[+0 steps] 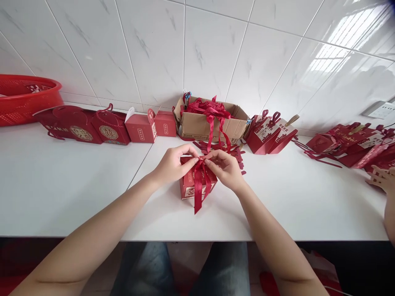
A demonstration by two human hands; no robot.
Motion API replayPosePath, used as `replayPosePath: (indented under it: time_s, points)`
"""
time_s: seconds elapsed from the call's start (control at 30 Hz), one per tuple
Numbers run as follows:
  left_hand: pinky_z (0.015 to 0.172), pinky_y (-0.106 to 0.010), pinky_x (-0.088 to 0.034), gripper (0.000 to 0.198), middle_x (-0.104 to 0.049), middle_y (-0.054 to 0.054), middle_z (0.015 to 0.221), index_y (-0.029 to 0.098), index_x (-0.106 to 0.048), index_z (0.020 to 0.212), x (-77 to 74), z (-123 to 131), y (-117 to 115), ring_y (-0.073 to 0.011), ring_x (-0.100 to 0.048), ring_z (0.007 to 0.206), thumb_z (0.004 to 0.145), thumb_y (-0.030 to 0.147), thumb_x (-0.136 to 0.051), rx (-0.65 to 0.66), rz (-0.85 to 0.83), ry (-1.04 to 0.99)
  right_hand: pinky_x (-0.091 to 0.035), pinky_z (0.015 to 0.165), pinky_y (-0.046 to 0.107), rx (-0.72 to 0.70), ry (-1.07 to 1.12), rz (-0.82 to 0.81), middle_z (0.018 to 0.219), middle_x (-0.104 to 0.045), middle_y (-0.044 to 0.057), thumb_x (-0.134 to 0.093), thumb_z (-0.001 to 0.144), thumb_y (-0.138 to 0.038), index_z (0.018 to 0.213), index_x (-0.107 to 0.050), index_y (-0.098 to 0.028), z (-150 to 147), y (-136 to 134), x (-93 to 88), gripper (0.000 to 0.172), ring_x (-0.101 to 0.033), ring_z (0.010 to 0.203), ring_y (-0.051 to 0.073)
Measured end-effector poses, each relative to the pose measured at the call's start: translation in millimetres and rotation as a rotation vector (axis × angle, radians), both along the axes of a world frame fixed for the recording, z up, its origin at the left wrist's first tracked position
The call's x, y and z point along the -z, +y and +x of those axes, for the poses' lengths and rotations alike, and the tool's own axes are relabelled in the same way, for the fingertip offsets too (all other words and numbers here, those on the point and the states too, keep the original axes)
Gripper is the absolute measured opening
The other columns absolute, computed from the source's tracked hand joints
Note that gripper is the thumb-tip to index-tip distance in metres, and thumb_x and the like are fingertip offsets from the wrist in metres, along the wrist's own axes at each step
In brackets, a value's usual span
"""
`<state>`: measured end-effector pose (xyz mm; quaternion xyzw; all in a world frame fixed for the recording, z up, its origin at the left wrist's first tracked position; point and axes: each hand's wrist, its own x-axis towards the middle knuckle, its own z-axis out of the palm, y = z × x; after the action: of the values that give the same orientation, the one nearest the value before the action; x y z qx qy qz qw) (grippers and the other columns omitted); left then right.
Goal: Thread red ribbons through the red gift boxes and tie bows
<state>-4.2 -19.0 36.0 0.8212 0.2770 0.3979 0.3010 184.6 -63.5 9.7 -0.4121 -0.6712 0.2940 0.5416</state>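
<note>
In front of me on the white table [92, 185] stands a small red gift box [187, 181] with pale printed lettering. A red ribbon [198, 191] is tied at its top, its two tails hanging down over the front. My left hand [179, 162] pinches the ribbon loop on the left side, thumb against fingers. On the opposite side my right hand [226, 166] pinches the other part of the bow in the same way. Both hands are close together over the box's top. Part of the box's upper edge is hidden behind my fingers.
A cardboard box [200, 125] heaped with red ribbons [210, 109] stands at the wall, with red strips [239, 154] before it. Red gift boxes [114, 129] line the left; bag-shaped boxes [262, 133] stand right. A red basket [33, 105] and another person's hand [384, 179] are at the sides.
</note>
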Motion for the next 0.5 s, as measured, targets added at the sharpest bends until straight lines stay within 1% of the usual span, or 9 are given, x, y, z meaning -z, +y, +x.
replayPosePath:
  time_s: [0.1, 0.23, 0.3, 0.37, 0.5]
  points:
    - [0.072, -0.025, -0.053, 0.005, -0.067, -0.002, 0.084, 0.017, -0.062, 0.085, 5.9, -0.5, -1.5, -0.0132, -0.064, 0.079, 0.085, 0.018, -0.057, -0.027, 0.03, -0.031, -0.05, 0.064, 0.027, 0.018, -0.079, 0.052, 0.087, -0.065, 0.005, -0.056, 0.088, -0.024, 0.094, -0.064, -0.018, 0.9, -3.9, 1.1, 0.011, -0.06, 0.072, 0.013]
    - [0.075, -0.026, -0.055, 0.005, -0.068, -0.002, 0.084, 0.016, -0.061, 0.086, 9.5, -3.5, -0.3, -0.0131, -0.064, 0.078, 0.083, 0.016, -0.057, -0.063, 0.093, -0.047, -0.047, 0.062, 0.027, 0.025, -0.251, 0.171, 0.084, -0.064, 0.004, -0.047, 0.089, -0.014, 0.099, -0.067, -0.019, 2.3, -7.1, -0.4, 0.022, -0.055, 0.07, 0.013]
    - [0.077, -0.026, -0.056, 0.007, -0.068, -0.002, 0.085, 0.016, -0.062, 0.087, 9.9, -5.1, 0.2, -0.0127, -0.064, 0.078, 0.082, 0.015, -0.057, -0.077, 0.113, -0.046, -0.046, 0.062, 0.028, 0.029, -0.315, 0.221, 0.08, -0.061, 0.004, -0.044, 0.09, -0.012, 0.1, -0.067, -0.019, 3.7, -7.8, -0.7, 0.026, -0.053, 0.068, 0.013]
    - [0.078, -0.027, -0.057, 0.008, -0.068, -0.002, 0.085, 0.016, -0.063, 0.088, 10.1, -6.2, 0.2, -0.0127, -0.064, 0.078, 0.082, 0.014, -0.057, -0.087, 0.118, -0.046, -0.047, 0.064, 0.029, 0.005, -0.352, 0.251, 0.081, -0.057, 0.004, -0.04, 0.091, -0.011, 0.102, -0.068, -0.02, 5.5, -8.2, -0.3, 0.031, -0.053, 0.071, 0.014]
    - [0.079, -0.028, -0.058, 0.01, -0.068, -0.002, 0.086, 0.016, -0.063, 0.088, 11.3, -6.9, 0.4, -0.013, -0.064, 0.078, 0.081, 0.014, -0.057, -0.108, 0.134, -0.039, -0.047, 0.064, 0.029, -0.047, -0.418, 0.27, 0.083, -0.052, 0.005, -0.036, 0.094, -0.01, 0.11, -0.067, -0.02, 7.6, -9.5, 1.0, 0.036, -0.052, 0.074, 0.015]
